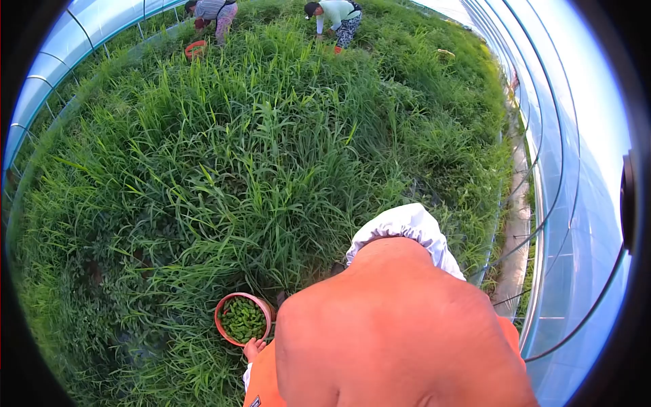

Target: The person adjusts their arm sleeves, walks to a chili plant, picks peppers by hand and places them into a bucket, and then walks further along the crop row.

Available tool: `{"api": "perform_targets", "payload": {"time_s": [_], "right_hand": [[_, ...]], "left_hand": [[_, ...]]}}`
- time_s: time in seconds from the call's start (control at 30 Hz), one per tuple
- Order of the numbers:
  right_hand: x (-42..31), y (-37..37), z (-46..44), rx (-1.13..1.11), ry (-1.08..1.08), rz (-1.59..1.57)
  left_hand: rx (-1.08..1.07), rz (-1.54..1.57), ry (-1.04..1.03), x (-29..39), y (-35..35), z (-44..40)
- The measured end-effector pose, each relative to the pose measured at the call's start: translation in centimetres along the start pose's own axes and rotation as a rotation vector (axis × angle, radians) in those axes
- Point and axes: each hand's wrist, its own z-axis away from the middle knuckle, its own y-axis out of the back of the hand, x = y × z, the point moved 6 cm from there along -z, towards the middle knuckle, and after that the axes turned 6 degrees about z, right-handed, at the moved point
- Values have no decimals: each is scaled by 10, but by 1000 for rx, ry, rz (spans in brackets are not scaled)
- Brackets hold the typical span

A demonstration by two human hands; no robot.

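Observation:
A round red bucket (266, 313) stands in the grass at the lower middle, tilted a little towards the camera. Small green peppers (243, 319) fill much of it. My left hand (253, 349) is at the bucket's near rim with its fingers closed on the edge. Very large and close to the lens, my right hand (400, 325) covers the lower middle, its back towards the camera. Its fingers are out of sight, so what it holds, if anything, is hidden. A white elastic cuff (412, 221) surrounds the right wrist. Orange clothing (266, 380) shows beside both hands.
Tall grass and leafy plants (264, 149) surround the bucket. Two people (220, 15) (338, 17) bend over the plants at the top, near a red basket (196, 49). Clear plastic sheeting on curved hoops (559, 136) runs along the right; more stands at upper left.

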Motion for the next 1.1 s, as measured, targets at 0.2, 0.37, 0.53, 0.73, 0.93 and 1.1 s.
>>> {"api": "perform_targets", "payload": {"time_s": [0.2, 0.37, 0.53, 0.73, 0.93, 1.1], "right_hand": [[4, 0, 3, 15, 2, 13], [8, 1, 4, 31, 11, 24], [7, 0, 4, 37, 13, 31], [7, 0, 3, 34, 20, 22], [-4, 3, -4, 24, 17, -24], [-28, -4, -4, -78, 52, -166]], "left_hand": [[-9, -3, 1, 2, 1, 2], [-21, 10, 5, 3, 3, -1], [-4, -2, 7, 7, 1, 3], [-6, -8, 11, 5, 3, 4], [4, 17, 20, 9, -3, 19], [86, -33, 8, 24, -16, 50]]}}
